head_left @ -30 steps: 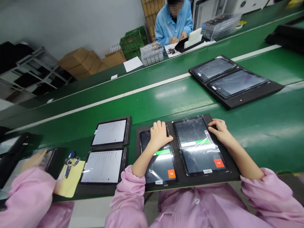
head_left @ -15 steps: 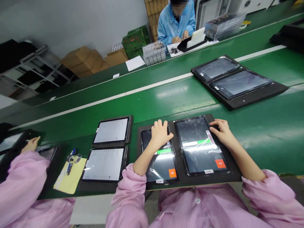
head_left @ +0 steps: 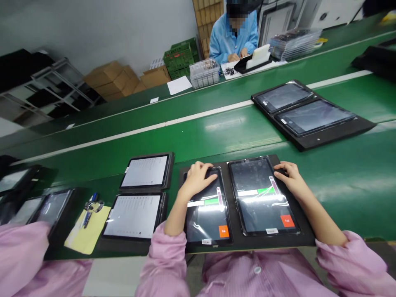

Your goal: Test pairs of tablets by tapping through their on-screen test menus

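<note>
- Left tablet point(head_left: 207, 227): lies flat on a black tray point(head_left: 305, 222) at the near edge of the green bench point(head_left: 349, 181); its screen shows a white-and-green bar and a red "Fail" square.
- Left hand point(head_left: 196, 179): has shifted towards that tablet's far left corner, palm down, fingers loosely spread, gripping nothing visible. More of the screen's upper right is uncovered, which probably makes the readout easier to see.
- Right tablet point(head_left: 262, 212): beside it on the same tray, showing a similar bar and square. The right hand point(head_left: 291, 177) reaches over the tray's right edge near its far corner, thumb and fingers narrowly apart; whether they pinch anything cannot be told. It has barely moved.
- Two lit tablets point(head_left: 133, 214): left of the tray, one behind the other, with pale screens.
- Far tray point(head_left: 324, 135): further back on the right, carrying two dark-screened tablets point(head_left: 315, 116) side by side.
- Clear box point(head_left: 204, 76): at the bench's far side, holding small parts, too small to name.
- Stack of clear trays point(head_left: 292, 45): right of a co-worker in blue point(head_left: 218, 43); dark contents, indistinct.
- Green crates point(head_left: 179, 60): beyond the bench, contents hidden.
</note>
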`<state>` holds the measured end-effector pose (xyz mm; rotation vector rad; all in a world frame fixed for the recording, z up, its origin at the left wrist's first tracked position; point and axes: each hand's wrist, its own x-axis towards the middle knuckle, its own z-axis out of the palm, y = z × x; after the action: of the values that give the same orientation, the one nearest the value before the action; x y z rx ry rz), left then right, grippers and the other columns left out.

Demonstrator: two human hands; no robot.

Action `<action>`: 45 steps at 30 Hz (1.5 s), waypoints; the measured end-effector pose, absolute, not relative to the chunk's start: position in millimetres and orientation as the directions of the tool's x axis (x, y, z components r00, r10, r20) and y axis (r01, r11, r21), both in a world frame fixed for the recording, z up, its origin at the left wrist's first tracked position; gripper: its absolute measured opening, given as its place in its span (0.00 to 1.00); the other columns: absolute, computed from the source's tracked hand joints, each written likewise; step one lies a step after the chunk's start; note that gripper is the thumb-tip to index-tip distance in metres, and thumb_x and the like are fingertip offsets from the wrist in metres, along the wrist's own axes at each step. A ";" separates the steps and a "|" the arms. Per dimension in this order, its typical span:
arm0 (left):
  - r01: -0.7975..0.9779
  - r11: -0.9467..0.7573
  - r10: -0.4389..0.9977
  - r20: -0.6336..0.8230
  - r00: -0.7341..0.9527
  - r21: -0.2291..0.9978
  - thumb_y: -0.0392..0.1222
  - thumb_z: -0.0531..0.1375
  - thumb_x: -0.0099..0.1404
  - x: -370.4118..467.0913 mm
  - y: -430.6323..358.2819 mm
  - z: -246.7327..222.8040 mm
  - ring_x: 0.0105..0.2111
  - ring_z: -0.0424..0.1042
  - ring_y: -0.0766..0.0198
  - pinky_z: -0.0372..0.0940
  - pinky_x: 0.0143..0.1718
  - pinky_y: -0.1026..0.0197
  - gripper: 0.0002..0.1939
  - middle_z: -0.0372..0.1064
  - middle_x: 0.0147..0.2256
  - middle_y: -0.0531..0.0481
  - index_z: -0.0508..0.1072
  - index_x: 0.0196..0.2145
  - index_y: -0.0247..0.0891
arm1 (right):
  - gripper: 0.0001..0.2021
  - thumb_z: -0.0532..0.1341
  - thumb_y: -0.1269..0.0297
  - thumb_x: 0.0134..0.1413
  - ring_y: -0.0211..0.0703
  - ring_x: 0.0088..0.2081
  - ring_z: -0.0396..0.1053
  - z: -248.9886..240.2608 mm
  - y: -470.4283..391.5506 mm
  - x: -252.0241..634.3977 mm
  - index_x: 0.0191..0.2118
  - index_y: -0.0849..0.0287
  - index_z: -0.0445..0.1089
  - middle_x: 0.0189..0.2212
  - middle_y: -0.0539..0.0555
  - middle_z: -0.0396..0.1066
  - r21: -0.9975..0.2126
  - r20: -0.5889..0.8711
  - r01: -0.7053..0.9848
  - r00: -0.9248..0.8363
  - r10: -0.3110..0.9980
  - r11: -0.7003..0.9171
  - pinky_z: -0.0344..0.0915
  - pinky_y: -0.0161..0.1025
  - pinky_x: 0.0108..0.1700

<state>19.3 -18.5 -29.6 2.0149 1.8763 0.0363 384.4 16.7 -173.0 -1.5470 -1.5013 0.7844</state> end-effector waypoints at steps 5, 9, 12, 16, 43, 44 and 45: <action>0.831 0.310 0.950 -0.112 -0.292 0.462 0.55 0.49 0.73 -59.7 -66.8 -62.7 0.69 0.53 0.45 0.49 0.70 0.39 0.31 0.56 0.64 0.35 0.56 0.68 0.39 | 0.21 0.60 0.47 0.48 0.59 0.46 0.64 -179.7 19.6 383.0 0.45 0.52 0.70 0.45 0.58 0.63 -0.864 0.141 0.500 0.120 0.983 0.062 0.66 0.59 0.52; 0.688 0.413 0.902 -0.163 -0.400 0.597 0.50 0.43 0.74 -71.0 -74.3 -101.2 0.69 0.54 0.49 0.48 0.71 0.41 0.30 0.56 0.65 0.36 0.53 0.70 0.40 | 0.22 0.58 0.50 0.49 0.64 0.49 0.62 -185.7 28.1 381.1 0.50 0.52 0.66 0.45 0.59 0.63 -0.818 0.218 0.557 0.068 0.974 0.144 0.63 0.64 0.53; 0.614 0.433 0.886 -0.188 -0.423 0.660 0.51 0.40 0.75 -64.2 -53.2 -105.6 0.70 0.54 0.51 0.48 0.70 0.40 0.29 0.55 0.67 0.41 0.52 0.71 0.48 | 0.22 0.57 0.53 0.49 0.70 0.52 0.60 -187.1 48.7 378.0 0.51 0.52 0.64 0.46 0.60 0.62 -0.786 0.229 0.598 0.049 0.972 0.155 0.59 0.70 0.55; 0.588 0.447 0.879 -0.211 -0.427 0.674 0.51 0.41 0.76 -63.7 -13.7 -94.7 0.71 0.54 0.51 0.47 0.70 0.37 0.28 0.56 0.68 0.41 0.54 0.71 0.49 | 0.25 0.57 0.52 0.43 0.74 0.54 0.59 -181.4 95.0 371.2 0.49 0.54 0.65 0.44 0.61 0.61 -0.811 0.182 0.578 0.095 0.979 0.095 0.57 0.73 0.57; 0.698 0.226 0.974 -0.161 -0.158 0.679 0.48 0.63 0.66 -76.5 -43.3 -61.5 0.64 0.66 0.49 0.64 0.65 0.45 0.33 0.66 0.62 0.36 0.64 0.66 0.40 | 0.11 0.57 0.59 0.53 0.55 0.29 0.68 -101.1 65.5 376.9 0.44 0.49 0.68 0.28 0.51 0.67 -0.810 0.306 0.503 -0.076 0.949 0.302 0.64 0.49 0.33; 0.740 0.185 0.978 -0.195 -0.074 0.646 0.52 0.68 0.61 -78.1 -47.8 -61.4 0.71 0.55 0.43 0.57 0.69 0.40 0.46 0.55 0.69 0.33 0.56 0.71 0.40 | 0.11 0.55 0.61 0.55 0.53 0.27 0.66 -93.0 56.4 377.1 0.44 0.49 0.69 0.26 0.51 0.66 -0.717 0.367 0.571 -0.178 0.913 0.400 0.62 0.48 0.31; 0.772 0.145 0.969 -0.246 0.016 0.619 0.56 0.73 0.54 -79.6 -51.8 -61.6 0.74 0.42 0.38 0.49 0.71 0.35 0.59 0.42 0.73 0.30 0.47 0.74 0.41 | 0.11 0.54 0.64 0.57 0.52 0.26 0.66 -86.0 47.4 375.5 0.44 0.50 0.69 0.26 0.50 0.65 -0.620 0.429 0.605 -0.271 0.861 0.499 0.61 0.47 0.31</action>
<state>-79.6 -51.8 -61.6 1.6697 1.7975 0.4018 375.5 47.4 -86.0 -1.2030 -1.9911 0.4333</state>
